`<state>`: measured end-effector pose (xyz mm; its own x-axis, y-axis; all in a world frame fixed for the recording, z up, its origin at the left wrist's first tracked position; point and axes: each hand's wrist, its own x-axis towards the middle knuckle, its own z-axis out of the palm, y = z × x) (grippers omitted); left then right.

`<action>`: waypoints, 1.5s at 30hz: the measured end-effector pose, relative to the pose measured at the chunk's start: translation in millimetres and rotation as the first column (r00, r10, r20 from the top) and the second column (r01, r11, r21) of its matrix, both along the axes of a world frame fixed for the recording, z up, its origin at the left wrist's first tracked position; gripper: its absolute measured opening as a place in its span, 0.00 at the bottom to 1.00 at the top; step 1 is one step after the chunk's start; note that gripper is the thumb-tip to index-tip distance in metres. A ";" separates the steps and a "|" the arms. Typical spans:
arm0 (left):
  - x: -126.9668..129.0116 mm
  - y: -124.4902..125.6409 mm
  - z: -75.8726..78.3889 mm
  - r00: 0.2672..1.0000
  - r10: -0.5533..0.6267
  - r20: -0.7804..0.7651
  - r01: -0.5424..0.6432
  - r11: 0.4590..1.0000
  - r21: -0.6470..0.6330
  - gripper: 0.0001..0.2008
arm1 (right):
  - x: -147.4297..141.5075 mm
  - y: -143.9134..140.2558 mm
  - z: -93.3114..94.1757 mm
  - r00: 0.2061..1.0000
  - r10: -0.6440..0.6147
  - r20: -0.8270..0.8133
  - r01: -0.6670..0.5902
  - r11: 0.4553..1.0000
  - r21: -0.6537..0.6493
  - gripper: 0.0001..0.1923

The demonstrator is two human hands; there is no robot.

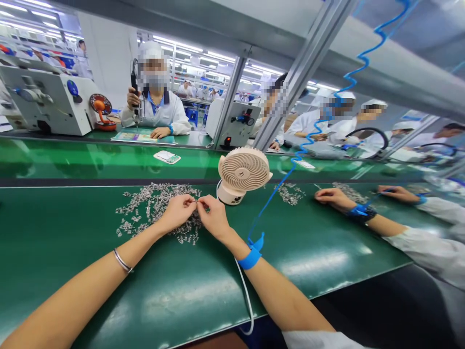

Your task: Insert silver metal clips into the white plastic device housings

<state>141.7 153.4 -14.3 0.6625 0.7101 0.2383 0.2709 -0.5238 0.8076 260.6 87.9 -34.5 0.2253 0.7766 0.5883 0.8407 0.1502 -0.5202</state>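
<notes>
On the green tabletop lies a loose pile of small shiny metal parts, spread to the left of and beneath my hands. My left hand is closed in a pinch over the pile's right side. Fingertip to fingertip with it, my right hand pinches as well. Whatever sits between the fingers is too small to make out. Around my right wrist is a blue strap, and a silver bangle circles my left forearm.
A beige desk fan stands just beyond my right hand, its white cable running down the table. A coiled blue cord rises from my strap. Co-workers' hands work at right. Across the green conveyor, a person holds a tool.
</notes>
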 end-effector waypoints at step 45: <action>-6.0 -1.0 27.7 0.997 0.019 -0.081 -0.024 0.998 -0.054 0.13 | -14.8 -1.7 0.8 0.984 0.071 -0.165 -0.059 0.995 0.078 0.06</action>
